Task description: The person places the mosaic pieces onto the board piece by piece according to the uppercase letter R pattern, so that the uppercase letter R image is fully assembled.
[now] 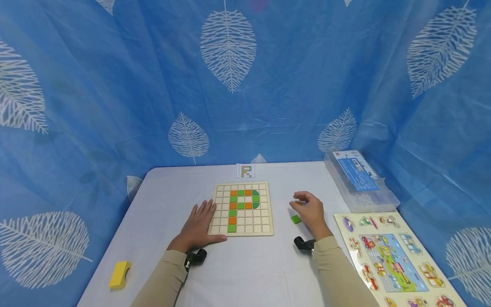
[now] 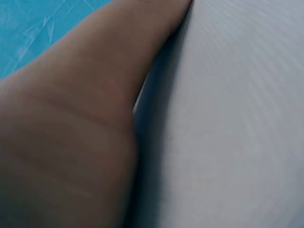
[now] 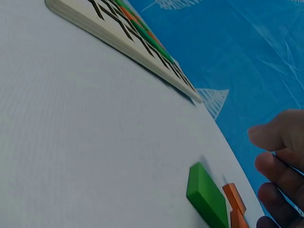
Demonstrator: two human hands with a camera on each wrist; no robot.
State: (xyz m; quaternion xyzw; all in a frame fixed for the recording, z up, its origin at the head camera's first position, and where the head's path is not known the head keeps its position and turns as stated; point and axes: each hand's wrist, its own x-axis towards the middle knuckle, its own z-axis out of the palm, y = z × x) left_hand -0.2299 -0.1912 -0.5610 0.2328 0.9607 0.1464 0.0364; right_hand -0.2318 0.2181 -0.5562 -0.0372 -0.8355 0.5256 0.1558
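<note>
A wooden grid board (image 1: 249, 221) lies on the table, with green and orange tiles laid on it in the shape of a letter P. My left hand (image 1: 200, 224) rests at the board's left edge, fingers spread and thumb by the lower left corner. The left wrist view shows only part of this hand (image 2: 71, 118), close up and blurred. To the board's right, my right hand (image 1: 311, 212) is held over loose pieces, its thumb and fingers apart and nothing seen between them. Beside its fingers lie a green square tile (image 3: 206, 194) and small orange pieces (image 3: 234, 197).
Behind the board lies a small card (image 1: 245, 171) printed with a coloured letter pattern. A clear plastic box (image 1: 356, 181) with a blue label stands at the back right. Nearer is a vehicle picture puzzle (image 1: 345, 238). A yellow block (image 1: 119, 275) with a curved cutout sits front left.
</note>
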